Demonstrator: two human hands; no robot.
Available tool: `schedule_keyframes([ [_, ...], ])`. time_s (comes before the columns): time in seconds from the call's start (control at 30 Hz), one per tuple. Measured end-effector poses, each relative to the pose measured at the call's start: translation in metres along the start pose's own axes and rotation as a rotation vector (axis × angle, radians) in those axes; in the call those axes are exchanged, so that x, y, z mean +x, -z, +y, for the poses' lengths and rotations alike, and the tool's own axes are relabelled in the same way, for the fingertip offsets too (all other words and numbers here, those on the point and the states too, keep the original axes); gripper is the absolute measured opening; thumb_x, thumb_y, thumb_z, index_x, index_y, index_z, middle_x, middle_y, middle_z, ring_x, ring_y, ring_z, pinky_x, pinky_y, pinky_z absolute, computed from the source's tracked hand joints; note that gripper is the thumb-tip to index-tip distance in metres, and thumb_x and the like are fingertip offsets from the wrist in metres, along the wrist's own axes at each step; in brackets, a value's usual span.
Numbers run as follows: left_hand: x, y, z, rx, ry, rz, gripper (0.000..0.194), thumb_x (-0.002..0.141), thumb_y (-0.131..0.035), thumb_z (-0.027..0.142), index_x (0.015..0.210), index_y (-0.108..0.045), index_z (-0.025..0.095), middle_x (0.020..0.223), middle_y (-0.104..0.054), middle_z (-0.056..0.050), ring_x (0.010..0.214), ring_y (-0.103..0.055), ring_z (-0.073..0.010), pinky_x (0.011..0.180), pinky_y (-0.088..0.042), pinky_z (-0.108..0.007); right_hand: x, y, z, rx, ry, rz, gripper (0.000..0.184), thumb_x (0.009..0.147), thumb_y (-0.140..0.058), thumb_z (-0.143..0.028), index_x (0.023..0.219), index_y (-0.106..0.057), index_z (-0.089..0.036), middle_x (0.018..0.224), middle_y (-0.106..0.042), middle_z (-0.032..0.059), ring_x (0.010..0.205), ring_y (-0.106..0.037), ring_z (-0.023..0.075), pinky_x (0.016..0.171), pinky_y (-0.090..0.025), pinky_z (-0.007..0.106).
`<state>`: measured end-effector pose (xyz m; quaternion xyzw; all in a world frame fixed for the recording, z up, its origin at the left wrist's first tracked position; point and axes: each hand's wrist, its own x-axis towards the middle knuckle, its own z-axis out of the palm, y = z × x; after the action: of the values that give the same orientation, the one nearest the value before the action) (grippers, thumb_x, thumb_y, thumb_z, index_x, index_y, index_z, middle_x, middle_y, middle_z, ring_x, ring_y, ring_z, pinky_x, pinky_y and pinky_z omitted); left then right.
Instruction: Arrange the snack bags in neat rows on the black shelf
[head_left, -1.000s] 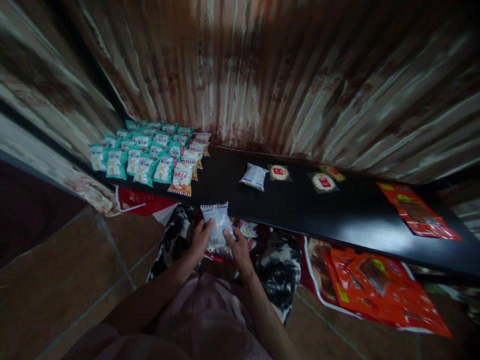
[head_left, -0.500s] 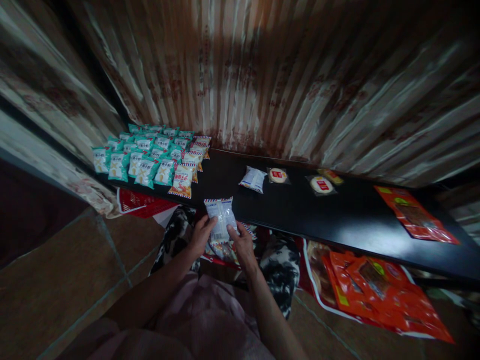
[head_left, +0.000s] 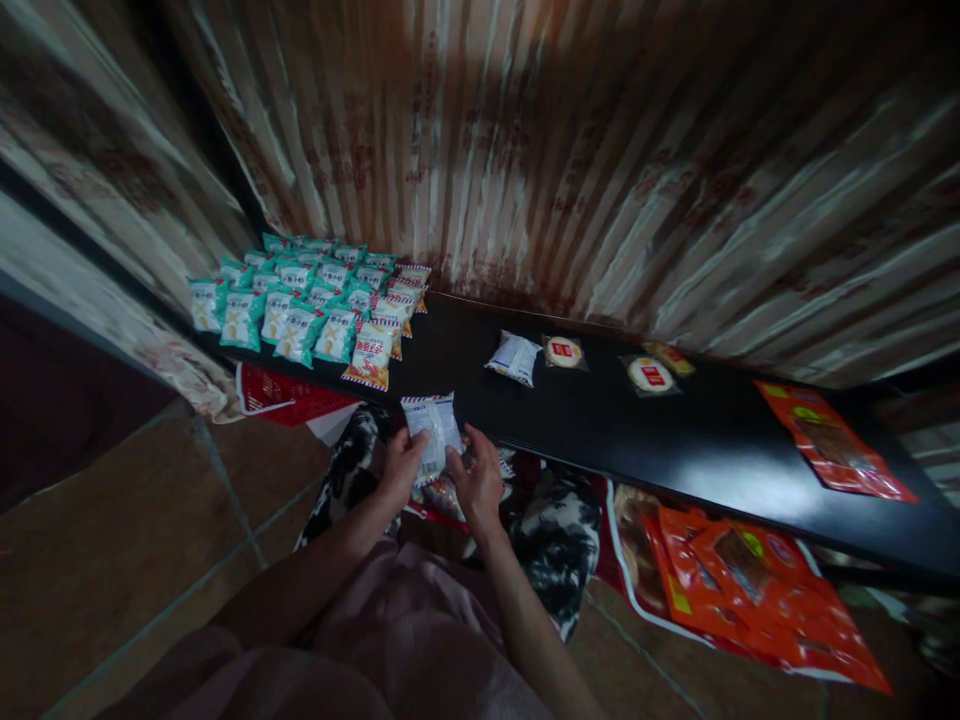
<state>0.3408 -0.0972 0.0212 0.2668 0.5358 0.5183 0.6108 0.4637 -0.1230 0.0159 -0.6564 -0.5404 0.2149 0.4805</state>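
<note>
A long black surface (head_left: 600, 425) crosses the frame's middle. Just below center, the left hand (head_left: 403, 468) pinches a white bag (head_left: 435, 425); the right hand (head_left: 480, 485) has fingers spread, thumb at its edge. It looks light, soft, slippery, crushable: hold the sides gently.

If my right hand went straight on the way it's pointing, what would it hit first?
Setting aside the white packet by its thumb, the right hand would probably meet the near edge of the black tabletop. Depth is unclear, so it might pass above or below that edge.
</note>
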Motion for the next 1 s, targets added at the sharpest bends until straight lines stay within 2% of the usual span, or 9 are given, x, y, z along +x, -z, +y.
schedule_keyframes([
  [0.17,0.000,0.001,0.003,0.043,-0.010,0.037,0.042,0.062,-0.075,0.047,0.090,-0.065,0.016,0.083,-0.071,-0.006,0.071,-0.065,-0.0186,0.065,-0.050,-0.027,-0.001,-0.005,-0.008,-0.133,0.208,-0.010,0.027,0.087,-0.049,-0.029,0.107,-0.065,-0.020,0.113,-0.063,0.0111,0.107,-0.055,0.0230,0.094,-0.043,0.042],
  [0.27,-0.003,0.000,0.010,0.041,-0.036,0.042,0.038,0.064,-0.073,0.045,0.087,-0.065,0.016,0.082,-0.071,-0.005,0.072,-0.065,-0.0185,0.065,-0.050,-0.026,-0.003,-0.008,-0.011,-0.187,0.279,-0.001,0.025,0.089,-0.046,-0.028,0.101,-0.066,-0.019,0.111,-0.064,0.0120,0.104,-0.057,0.0229,0.092,-0.044,0.042],
  [0.37,-0.006,-0.002,0.018,0.042,-0.061,0.026,0.033,0.068,-0.071,0.041,0.089,-0.064,0.017,0.085,-0.071,-0.005,0.077,-0.065,-0.0191,0.069,-0.050,-0.027,-0.003,-0.009,-0.014,-0.198,0.308,-0.007,0.028,0.091,-0.044,-0.030,0.104,-0.064,-0.016,0.111,-0.065,0.0133,0.104,-0.058,0.0234,0.092,-0.045,0.042],
  [0.57,-0.014,-0.005,0.030,0.065,-0.096,-0.006,0.030,0.074,-0.065,0.038,0.096,-0.061,0.018,0.100,-0.069,-0.006,0.093,-0.064,-0.0202,0.080,-0.048,-0.028,-0.001,-0.008,-0.025,-0.184,0.271,-0.046,0.039,0.091,-0.045,-0.038,0.117,-0.058,-0.012,0.113,-0.064,0.0159,0.106,-0.058,0.0253,0.092,-0.045,0.043],
  [0.83,-0.016,-0.002,0.039,0.084,-0.123,-0.001,0.032,0.080,-0.055,0.041,0.101,-0.060,0.019,0.103,-0.067,-0.007,0.099,-0.061,-0.0200,0.082,-0.047,-0.028,0.002,-0.009,-0.036,-0.139,0.154,-0.080,0.051,0.087,-0.049,-0.046,0.124,-0.053,-0.012,0.115,-0.063,0.0170,0.103,-0.059,0.0260,0.089,-0.047,0.042],
  [1.0,-0.017,0.000,0.041,0.092,-0.143,-0.025,0.032,0.083,-0.049,0.042,0.101,-0.061,0.019,0.107,-0.065,-0.007,0.101,-0.059,-0.0207,0.083,-0.047,-0.029,0.004,-0.006,-0.044,-0.067,0.047,-0.129,0.058,0.084,-0.051,-0.049,0.130,-0.048,-0.013,0.122,-0.060,0.0165,0.108,-0.058,0.0263,0.093,-0.045,0.043],
])
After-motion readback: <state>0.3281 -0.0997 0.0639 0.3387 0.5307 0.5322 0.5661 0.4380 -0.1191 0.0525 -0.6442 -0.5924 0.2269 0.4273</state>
